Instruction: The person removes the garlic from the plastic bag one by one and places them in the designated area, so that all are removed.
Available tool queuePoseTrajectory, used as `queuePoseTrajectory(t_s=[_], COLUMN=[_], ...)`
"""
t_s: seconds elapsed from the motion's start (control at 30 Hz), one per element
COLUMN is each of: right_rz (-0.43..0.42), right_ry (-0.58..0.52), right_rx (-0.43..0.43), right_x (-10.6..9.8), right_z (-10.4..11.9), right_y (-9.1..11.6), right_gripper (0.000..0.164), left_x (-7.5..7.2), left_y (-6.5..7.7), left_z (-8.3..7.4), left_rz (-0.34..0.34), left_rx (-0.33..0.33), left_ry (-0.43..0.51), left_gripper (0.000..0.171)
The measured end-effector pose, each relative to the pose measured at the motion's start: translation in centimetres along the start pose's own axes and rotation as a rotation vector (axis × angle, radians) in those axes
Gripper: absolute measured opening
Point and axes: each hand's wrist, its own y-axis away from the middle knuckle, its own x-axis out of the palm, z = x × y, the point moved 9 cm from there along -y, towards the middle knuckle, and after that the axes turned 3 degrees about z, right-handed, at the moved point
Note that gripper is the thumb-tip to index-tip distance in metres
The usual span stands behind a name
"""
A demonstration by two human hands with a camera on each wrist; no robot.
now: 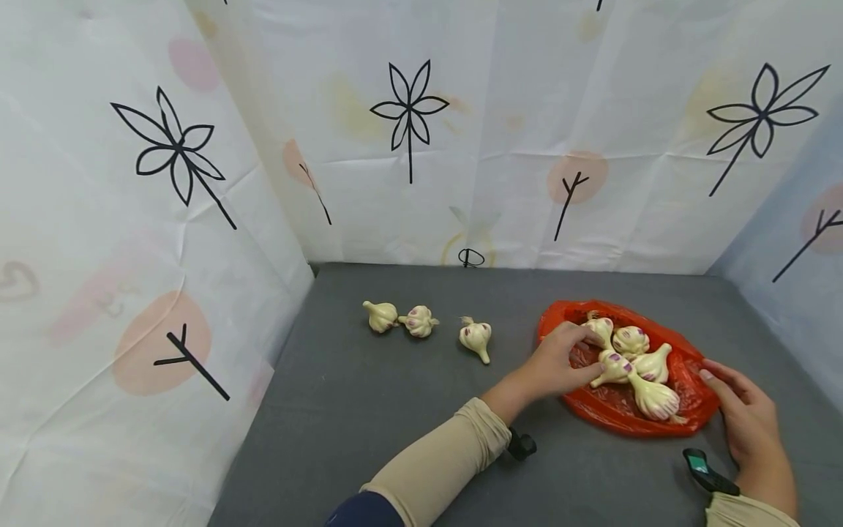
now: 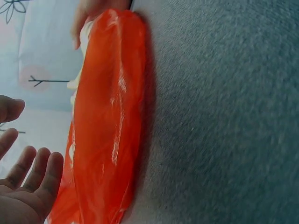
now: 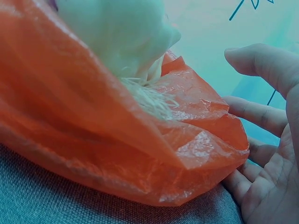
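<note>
A red plastic bag [image 1: 609,417] lies on the grey table, its mouth spread wide and its rim rolled down. Several garlic bulbs [image 1: 656,399] sit inside it, pale with purple streaks. My left hand [image 1: 556,360] reaches over the bag's left rim, thumb and fingers apart beside the nearest garlic bulb [image 1: 614,366]. In the left wrist view, nothing shows between its fingers [image 2: 35,172]. At the bag's right end is my right hand [image 1: 751,413]. In the right wrist view its fingers [image 3: 257,114] rest against the outside of the plastic, with the thumb held away.
Three more garlic bulbs lie left of the bag: one [image 1: 476,338] nearer, and two side by side, the middle one [image 1: 418,322] and the leftmost one [image 1: 380,316]. White patterned cloth [image 1: 500,132] walls the table at the back and sides.
</note>
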Motion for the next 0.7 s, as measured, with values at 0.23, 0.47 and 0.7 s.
queuePoseTrajectory(t_s=[0.23,0.47,0.7], right_rz=[-0.016,-0.017,-0.014], right_ry=[0.027,0.049,0.057], right_rx=[0.01,0.024,0.027], right_x=[-0.1,-0.2,-0.1], right_z=[-0.1,-0.3,-0.1], right_y=[-0.1,0.0,0.0], right_gripper=[0.041,0.042,0.042], left_x=[1.2,2.3,3.3], left_y=[-0.3,-0.3,-0.4], left_z=[-0.6,0.5,2.1], left_rz=[0.019,0.019,0.036], left_rx=[0.036,-0.018,-0.121], left_ry=[-0.029,-0.051,-0.082], left_gripper=[0.03,0.026,0.029])
